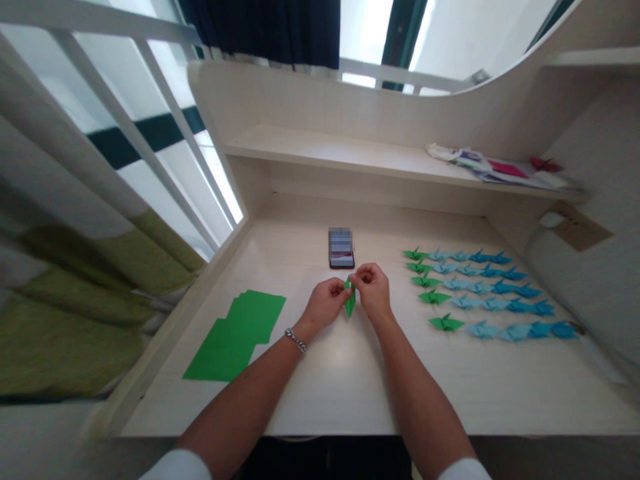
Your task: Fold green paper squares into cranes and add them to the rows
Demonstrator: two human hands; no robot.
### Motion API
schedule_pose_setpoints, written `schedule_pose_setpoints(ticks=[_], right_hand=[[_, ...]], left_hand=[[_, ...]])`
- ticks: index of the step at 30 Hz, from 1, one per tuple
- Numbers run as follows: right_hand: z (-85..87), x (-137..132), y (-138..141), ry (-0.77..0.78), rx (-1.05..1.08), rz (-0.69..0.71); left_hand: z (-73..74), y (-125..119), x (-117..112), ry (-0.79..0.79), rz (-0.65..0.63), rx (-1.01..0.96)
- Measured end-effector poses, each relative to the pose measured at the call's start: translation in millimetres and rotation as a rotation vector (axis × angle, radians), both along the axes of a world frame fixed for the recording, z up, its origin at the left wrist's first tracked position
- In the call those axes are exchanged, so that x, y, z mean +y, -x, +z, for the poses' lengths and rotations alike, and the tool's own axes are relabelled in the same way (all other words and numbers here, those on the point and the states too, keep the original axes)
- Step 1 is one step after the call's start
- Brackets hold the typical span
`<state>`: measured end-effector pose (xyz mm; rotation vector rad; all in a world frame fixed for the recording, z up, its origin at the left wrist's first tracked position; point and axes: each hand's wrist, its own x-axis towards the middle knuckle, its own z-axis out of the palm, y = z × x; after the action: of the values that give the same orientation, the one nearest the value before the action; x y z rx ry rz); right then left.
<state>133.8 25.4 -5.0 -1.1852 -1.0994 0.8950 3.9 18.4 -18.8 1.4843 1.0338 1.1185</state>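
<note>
A narrow, pointed piece of folded green paper [351, 305] is held upright between my two hands above the desk. My left hand [327, 303] pinches its left side, and my right hand [371, 288] pinches it near the top right. Fingertips cover part of its upper end. Just beyond my hands lies a phone [341, 250] with its screen lit. Flat green paper sheets [240, 337] overlap one another to the left of my left forearm. Rows of folded paper cranes, green [447, 323] at the left end and blue [540, 329] toward the right, stand to my right.
The pale desk [330, 393] has a raised shelf [340, 150] along its back. Papers and a plastic bag [500, 167] lie on the shelf's right end. White railings [165, 107] and a curtain [75, 280] border the left side. A cable [533, 247] runs down the right wall.
</note>
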Motion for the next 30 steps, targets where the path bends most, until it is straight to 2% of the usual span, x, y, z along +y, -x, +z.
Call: schedule_pose_setpoints(ticks=[5,8,12,17,24,30], right_hand=[[-1.8,1.5,-1.8,0.051,0.141,0.113],[-1.3,0.4,-4.4,0.063,0.128,0.166],[-0.1,-0.6,-4.3,0.045,0.061,0.128],[-2.6,-0.1,-1.6,0.093,0.083,0.155],[-9.6,-3.8,-0.8,0.205,0.07,0.261],[-7.1,-3.2,-2.6,0.2,0.098,0.273]], left_hand=[[-1.4,0.4,1.4,0.013,0.007,-0.016],[-1.6,0.4,1.4,0.017,-0.013,-0.013],[-0.6,0.8,0.9,0.004,-0.05,-0.003],[-0.1,2.1,2.5,0.028,-0.002,-0.005],[-1.2,4.7,8.3,0.161,0.157,-0.185],[-2.0,2.5,7.6,0.277,0.11,-0.334]])
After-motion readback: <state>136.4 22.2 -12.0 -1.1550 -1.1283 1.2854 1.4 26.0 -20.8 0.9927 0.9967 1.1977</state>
